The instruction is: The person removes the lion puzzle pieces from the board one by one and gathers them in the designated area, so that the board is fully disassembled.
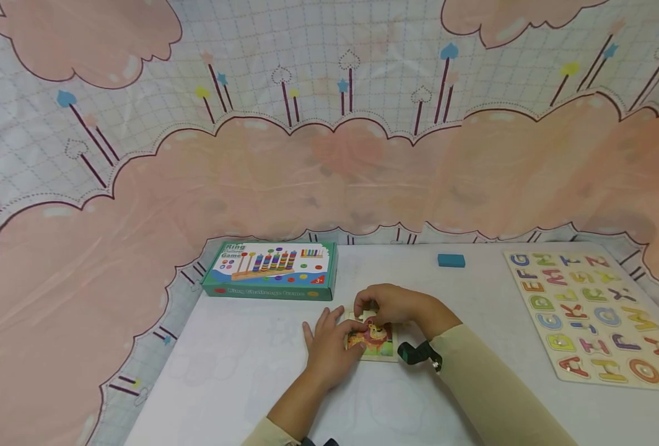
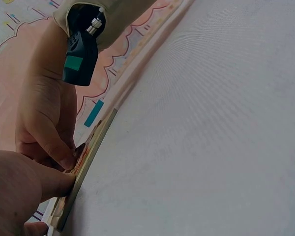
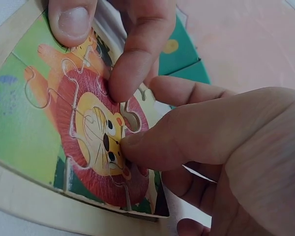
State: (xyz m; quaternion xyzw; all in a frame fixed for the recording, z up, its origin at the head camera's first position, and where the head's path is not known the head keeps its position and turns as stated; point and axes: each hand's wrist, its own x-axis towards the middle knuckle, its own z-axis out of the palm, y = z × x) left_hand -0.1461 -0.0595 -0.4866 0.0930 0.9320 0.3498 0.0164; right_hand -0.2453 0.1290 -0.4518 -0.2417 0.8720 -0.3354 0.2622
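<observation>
A small wooden jigsaw puzzle [image 1: 382, 350] with a lion picture lies on the table below both hands. My left hand [image 1: 329, 350] rests on it from the left, its thumb and index finger pressing the picture, the other fingers spread. From the far right, my right hand [image 1: 399, 305] reaches over the top of the puzzle with bent fingers. Its thumb lies on the lion's face [image 3: 96, 123], pinching a puzzle piece [image 3: 140, 200] whose dark corner sticks up at the board's edge. A gap shows among the pieces beside that thumb. The right fingertips are partly hidden behind the thumb.
A green Ring Challenge Game box [image 1: 268, 272] lies at the back left. Farther back on the right is a blue block [image 1: 451, 261]. An alphabet board [image 1: 597, 316] with colourful letters lies at the right. A patterned cloth [image 1: 307, 173] hangs behind the table.
</observation>
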